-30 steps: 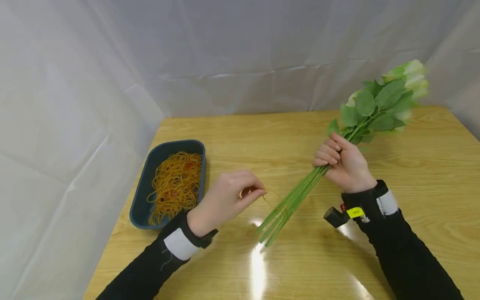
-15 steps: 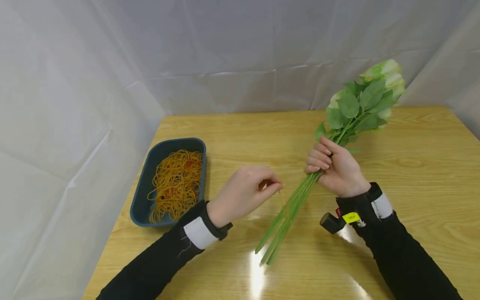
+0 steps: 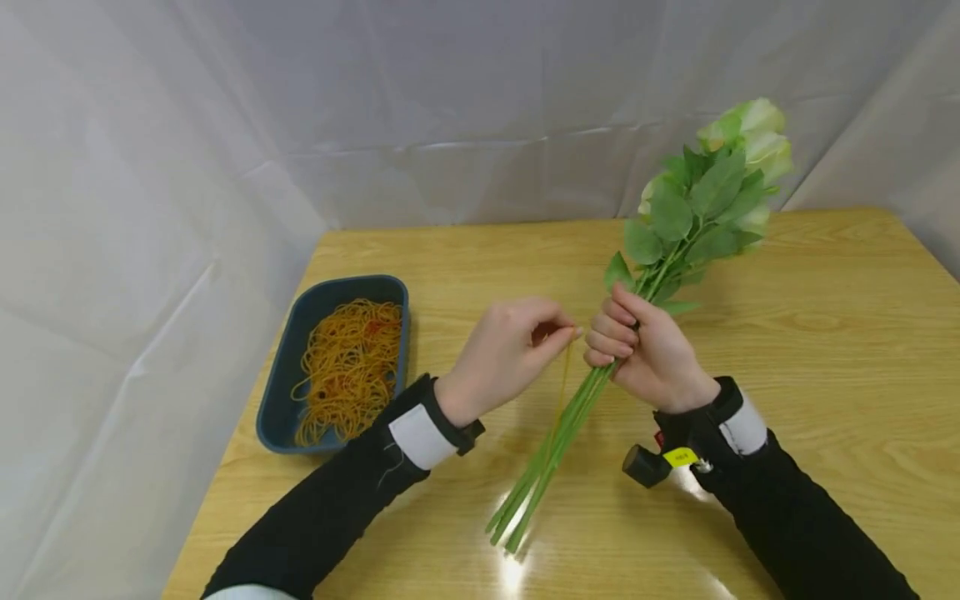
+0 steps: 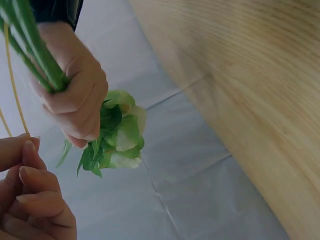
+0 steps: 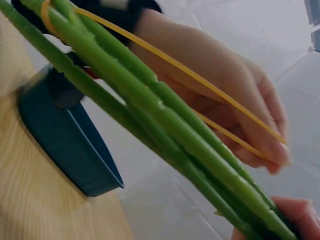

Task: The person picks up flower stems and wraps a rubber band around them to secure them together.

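My right hand (image 3: 641, 350) grips a bunch of white-green roses (image 3: 750, 142) by their green stems (image 3: 547, 458). The blooms point up and away, and the stem ends slant down toward me. Between thumb and forefinger, my left hand (image 3: 506, 358) pinches a yellow rubber band (image 5: 200, 78) beside the right hand's knuckles. In the right wrist view the band is stretched long, looped round some of the stems near their lower ends, while at least one stem lies outside the loop. The left wrist view shows two strands running from the pinching fingertips (image 4: 31, 142) to the stems.
A dark blue plastic bin (image 3: 279, 400) stands at the left of the wooden table (image 3: 825, 333). Inside lies a tangled pile of rubber bands (image 3: 352, 358), mostly yellow with a few red. Pale sheeting (image 3: 480, 100) hangs behind and to the left of the table.
My left hand has moved right and up toward the right hand, stretching the rubber band, which now catches the stems. My right hand has brought the roses left and somewhat lower.
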{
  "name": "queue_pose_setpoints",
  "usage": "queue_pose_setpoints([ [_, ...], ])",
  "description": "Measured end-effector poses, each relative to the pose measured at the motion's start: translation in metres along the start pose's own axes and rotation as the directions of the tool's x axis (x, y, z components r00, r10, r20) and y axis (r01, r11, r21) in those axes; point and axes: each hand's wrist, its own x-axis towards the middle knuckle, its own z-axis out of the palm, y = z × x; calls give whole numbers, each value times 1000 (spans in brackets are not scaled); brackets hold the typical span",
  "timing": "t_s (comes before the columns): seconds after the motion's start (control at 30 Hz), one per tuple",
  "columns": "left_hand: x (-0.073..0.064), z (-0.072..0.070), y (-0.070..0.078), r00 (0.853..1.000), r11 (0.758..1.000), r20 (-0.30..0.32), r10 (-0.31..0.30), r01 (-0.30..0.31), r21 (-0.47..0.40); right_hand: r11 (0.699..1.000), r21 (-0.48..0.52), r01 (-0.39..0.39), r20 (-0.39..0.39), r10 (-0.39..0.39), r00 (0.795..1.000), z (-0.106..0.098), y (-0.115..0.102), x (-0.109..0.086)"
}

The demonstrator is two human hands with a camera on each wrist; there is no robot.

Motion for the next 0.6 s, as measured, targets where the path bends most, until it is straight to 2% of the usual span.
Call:
queue_pose_setpoints([
  [0.1, 8, -2, 0, 1000, 1000, -13, -25, 25, -4, 995, -99, 20, -41, -24, 999, 4, 10, 2],
  [0.17, 13, -4, -3, 999, 999, -15, -48, 48, -2, 990, -138, 32, -40, -38, 998, 6, 16, 3],
  [0.33, 14, -1, -20, 990, 990, 23, -138, 139, -24, 992, -94, 85, 37, -82, 996, 10, 18, 0],
  [0.4, 8, 2, -28, 981, 980, 53, -189, 192, -54, 994, -20, 108, 76, -106, 991, 10, 15, -2],
  [0.5, -4, 10, -39, 957, 951, 109, -268, 281, -128, 975, 197, 99, 159, -131, 979, 10, 10, -5],
  [0.57, -13, 19, -43, 944, 928, 139, -299, 322, -188, 926, 376, 47, 208, -134, 969, 10, 7, -7],
  [0.6, -17, 24, -43, 942, 920, 147, -301, 328, -215, 889, 458, 20, 217, -133, 967, 10, 6, -8],
])
